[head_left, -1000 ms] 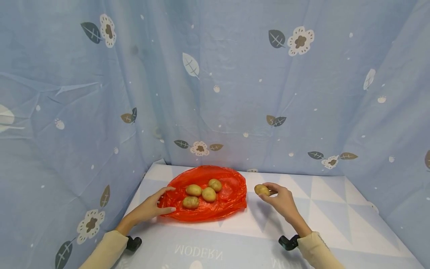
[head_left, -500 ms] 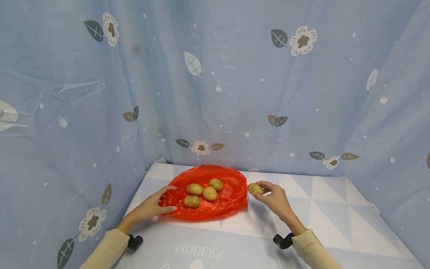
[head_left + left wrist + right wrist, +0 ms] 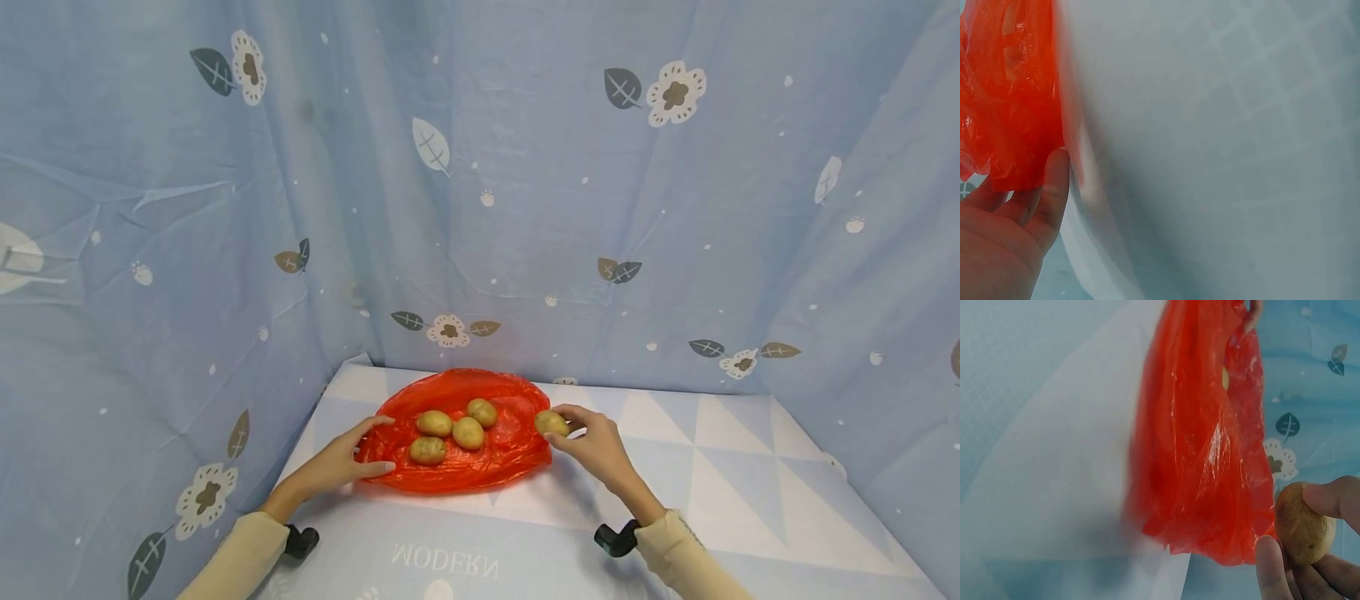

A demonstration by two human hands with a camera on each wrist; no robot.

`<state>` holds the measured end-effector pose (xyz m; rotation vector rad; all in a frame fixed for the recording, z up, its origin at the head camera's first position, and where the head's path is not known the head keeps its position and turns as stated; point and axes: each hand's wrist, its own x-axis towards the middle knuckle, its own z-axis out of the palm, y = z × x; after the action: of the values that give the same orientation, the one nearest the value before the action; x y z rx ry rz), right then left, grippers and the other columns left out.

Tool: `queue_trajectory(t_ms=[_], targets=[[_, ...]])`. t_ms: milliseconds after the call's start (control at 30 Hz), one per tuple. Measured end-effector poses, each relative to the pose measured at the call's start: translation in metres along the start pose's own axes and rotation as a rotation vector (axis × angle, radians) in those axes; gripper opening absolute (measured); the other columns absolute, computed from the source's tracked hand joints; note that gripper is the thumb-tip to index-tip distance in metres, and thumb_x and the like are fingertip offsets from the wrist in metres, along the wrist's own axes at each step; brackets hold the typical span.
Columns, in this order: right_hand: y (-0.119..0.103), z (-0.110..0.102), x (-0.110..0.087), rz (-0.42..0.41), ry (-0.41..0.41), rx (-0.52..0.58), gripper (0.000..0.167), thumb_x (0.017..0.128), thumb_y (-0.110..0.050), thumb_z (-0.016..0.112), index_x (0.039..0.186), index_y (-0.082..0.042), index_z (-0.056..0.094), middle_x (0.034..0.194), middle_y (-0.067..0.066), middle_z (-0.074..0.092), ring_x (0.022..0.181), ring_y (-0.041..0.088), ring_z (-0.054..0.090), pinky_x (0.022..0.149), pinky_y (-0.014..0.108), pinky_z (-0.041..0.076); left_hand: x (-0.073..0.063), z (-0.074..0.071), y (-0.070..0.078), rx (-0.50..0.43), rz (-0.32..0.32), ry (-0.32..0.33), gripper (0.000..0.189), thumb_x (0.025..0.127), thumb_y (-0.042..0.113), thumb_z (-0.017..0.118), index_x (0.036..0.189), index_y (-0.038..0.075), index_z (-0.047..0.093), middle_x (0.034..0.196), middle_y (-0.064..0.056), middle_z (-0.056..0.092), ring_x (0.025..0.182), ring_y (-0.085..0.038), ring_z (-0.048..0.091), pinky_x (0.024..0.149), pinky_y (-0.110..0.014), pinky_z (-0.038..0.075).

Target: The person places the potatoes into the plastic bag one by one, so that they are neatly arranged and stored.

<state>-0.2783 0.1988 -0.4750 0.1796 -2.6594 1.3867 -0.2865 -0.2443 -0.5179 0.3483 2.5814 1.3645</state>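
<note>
A red plastic bag [image 3: 517,433] lies spread open, with several potatoes [image 3: 468,433] inside it. At the bag's left end, my left hand [image 3: 341,457] rests against the rim, thumb and fingers spread wide apart. The left wrist view shows that hand's fingers [image 3: 1055,194] touching the red plastic. Between thumb and fingers, my right hand [image 3: 592,446] pinches another potato [image 3: 551,423] just over the bag's right rim. That same potato [image 3: 1304,525] appears close beside the bag's edge in the right wrist view.
The bag lies on a pale, triangle-patterned tablecloth [image 3: 735,475]. Blue floral curtains [image 3: 525,208] hang behind the table and along both sides. A black wrist mount [image 3: 617,540] sits below the right wrist, and a similar mount [image 3: 302,542] below the left.
My right hand has moved left with its potato, from beside the bag to its right rim. The left hand and the potatoes in the bag have stayed put.
</note>
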Motion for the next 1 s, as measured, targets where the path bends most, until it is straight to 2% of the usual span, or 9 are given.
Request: queue_trajectory(t_ms=[300,567,1000], targets=[[-0.006,0.012,0.001,-0.063,0.002,0.004,0.041,0.081,-0.023,0.090,0.119,-0.017,0.075,0.104,-0.004,0.073,0.089,0.016,0.066,0.070,0.031,0.055,0.000,0.000,-0.001,-0.012,0.018,-0.003,0.076,0.086,0.040,0.084,0.150,0.029,0.045,0.159,-0.016,0.038,0.139,-0.042,0.041,0.107,-0.067,0.040],[-0.013,0.022,0.001,-0.086,-0.038,0.029,0.039,0.082,-0.023,0.089,0.118,-0.020,0.075,0.099,-0.006,0.073,0.090,0.017,0.065,0.066,0.029,0.056,0.001,0.001,-0.002,-0.021,0.058,-0.012,0.075,0.087,0.036,0.084,0.150,0.026,0.045,0.157,-0.015,0.040,0.137,-0.042,0.044,0.109,-0.067,0.039],[-0.023,0.040,0.003,-0.127,-0.106,0.046,0.043,0.083,-0.025,0.088,0.122,-0.016,0.074,0.102,-0.004,0.073,0.087,0.016,0.066,0.068,0.028,0.058,0.001,0.001,-0.001,-0.021,0.036,-0.015,0.075,0.087,0.037,0.083,0.151,0.028,0.044,0.159,-0.016,0.038,0.139,-0.043,0.042,0.108,-0.066,0.040]])
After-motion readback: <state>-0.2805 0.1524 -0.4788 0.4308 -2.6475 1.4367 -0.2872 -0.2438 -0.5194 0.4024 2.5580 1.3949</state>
